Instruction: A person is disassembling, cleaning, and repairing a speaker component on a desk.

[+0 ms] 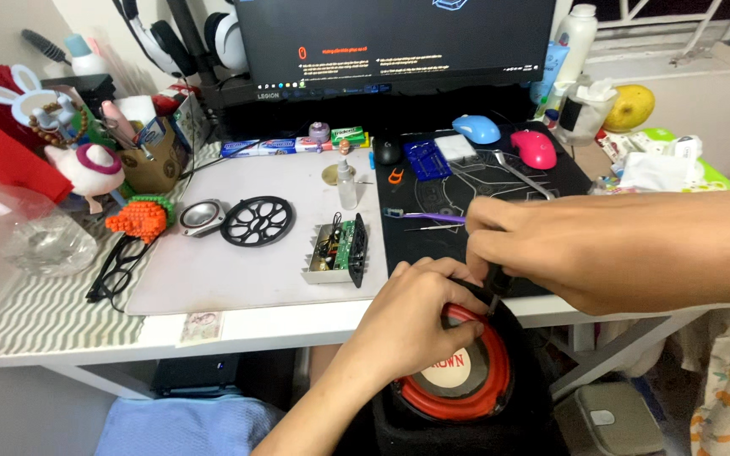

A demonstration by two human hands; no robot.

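Red-rimmed speaker (pixel 460 384) sits in its black box below the counter (pixel 238 325) edge, left hand (pixel 411 317) pressing its rim, right hand (pixel 542 249) clenched on a screwdriver (pixel 494 291) at the rim; circuit board (pixel 335 249), grille (pixel 257 220), small driver (pixel 202 217) already out on the counter, woofer still mounted.

- Left hand (pixel 411 317) rests spread on the red-rimmed speaker cone (pixel 466 384), set in a black cabinet (pixel 534 414) below the desk edge.
- Right hand (pixel 551 249) grips a dark-handled screwdriver (pixel 495 287), tip at the cone's rim.
- On the grey mat (pixel 213 274): circuit board module (pixel 338 249), round black grille (pixel 257 220), small speaker driver (pixel 202 217), dropper bottle (pixel 346 184).
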